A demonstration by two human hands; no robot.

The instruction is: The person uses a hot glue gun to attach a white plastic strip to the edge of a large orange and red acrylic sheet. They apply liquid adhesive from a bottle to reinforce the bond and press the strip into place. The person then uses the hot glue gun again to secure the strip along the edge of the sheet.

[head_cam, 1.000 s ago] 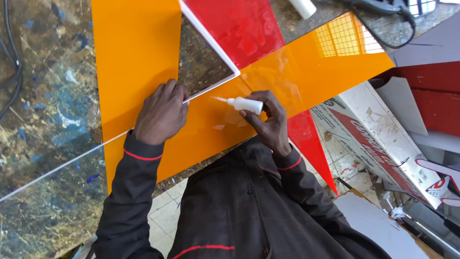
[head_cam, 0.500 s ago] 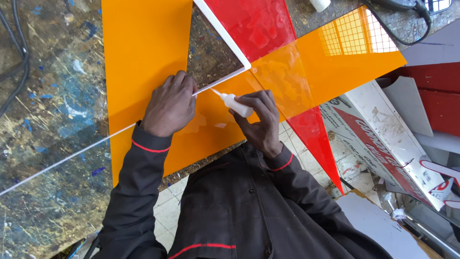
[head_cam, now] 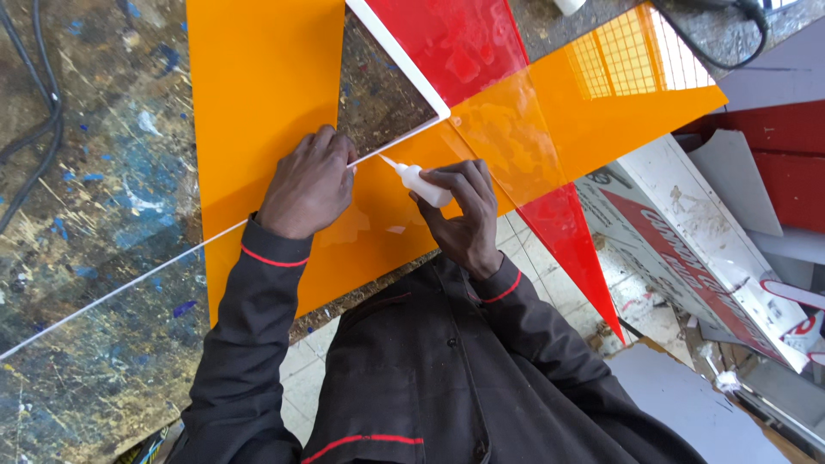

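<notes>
Far to the left of my left hand, the worktable (head_cam: pixel 94 172) presents a rough, paint-spattered surface in brown and blue. A thin white strip (head_cam: pixel 112 292) runs diagonally across it, from the lower left up toward my hands.

My left hand (head_cam: pixel 308 185) lies palm down on the orange sheet (head_cam: pixel 258 94), fingers curled loosely together, with the fingertips pressing on the white strip where it crosses the sheet. The hand grips nothing; it rests flat on the glossy, smooth, flat plastic.

Just right of the left hand, the fine nozzle of the small white bottle (head_cam: pixel 421 185) points at the strip, its tip at or just beside the strip's edge; actual contact cannot be confirmed. The bottle lies between my two hands, tilted with the nozzle toward the upper left.

My right hand (head_cam: pixel 464 215) is closed around the bottle body, thumb and fingers wrapped on it.

Above and right of the right hand, a translucent red triangular sheet (head_cam: pixel 455 43) with a white edge overlaps a second orange panel (head_cam: pixel 619 103); its point extends down past my right wrist. Both are glossy and reflective.
</notes>
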